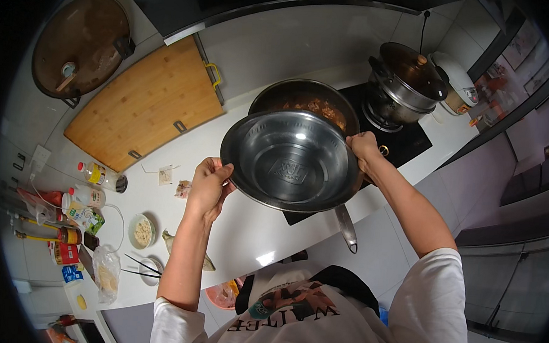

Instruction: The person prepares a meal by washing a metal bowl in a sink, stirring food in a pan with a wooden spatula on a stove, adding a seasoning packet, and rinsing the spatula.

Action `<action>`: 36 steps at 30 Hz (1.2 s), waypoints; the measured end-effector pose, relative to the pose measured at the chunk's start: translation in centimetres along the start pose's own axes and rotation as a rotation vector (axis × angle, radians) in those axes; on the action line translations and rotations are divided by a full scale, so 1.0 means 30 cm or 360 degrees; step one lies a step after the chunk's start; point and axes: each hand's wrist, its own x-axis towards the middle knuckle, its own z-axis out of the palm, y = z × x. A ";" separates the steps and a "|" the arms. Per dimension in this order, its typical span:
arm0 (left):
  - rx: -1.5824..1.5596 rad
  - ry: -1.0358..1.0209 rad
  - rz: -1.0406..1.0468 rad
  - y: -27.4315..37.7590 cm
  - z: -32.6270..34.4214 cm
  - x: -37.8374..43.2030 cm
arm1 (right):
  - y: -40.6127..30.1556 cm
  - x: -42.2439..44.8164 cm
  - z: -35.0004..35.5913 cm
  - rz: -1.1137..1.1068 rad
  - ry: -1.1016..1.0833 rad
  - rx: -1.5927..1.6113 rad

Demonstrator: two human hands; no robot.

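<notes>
A round stainless steel basin (298, 168), with an embossed mark in its base, is held up between both hands. My left hand (208, 182) grips its rim at the left, thumb on top. On the opposite side my right hand (364, 146) has hold of the rim. Nothing shows inside the basin. Behind and partly under it is a dark frying pan or wok (278, 90) holding reddish-brown cooked food (324, 110). A metal handle (346, 229) sticks out below the basin, over the counter's front edge. The basin hides the near part of the pan.
A lidded steamer pot (404, 92) stands on the black hob (413, 148), beside a rice cooker (453, 83). A wooden cutting board (143, 104) leans on the wall. At left are a bowl of pale food (142, 231), chopsticks (141, 266) across a white bowl, and bottles (102, 176).
</notes>
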 end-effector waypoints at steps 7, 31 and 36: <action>-0.0024 -0.0027 0.0043 0.004 -0.011 -0.001 | -0.041 -0.027 0.002 0.0033 -0.0003 -0.0025; -0.0030 0.0070 0.0111 -0.052 -0.008 0.006 | -0.037 -0.020 0.010 -0.0327 0.0079 -0.0123; -0.0220 0.0326 0.0121 -0.113 -0.015 -0.007 | -0.112 -0.142 0.012 -0.0517 0.0119 -0.0162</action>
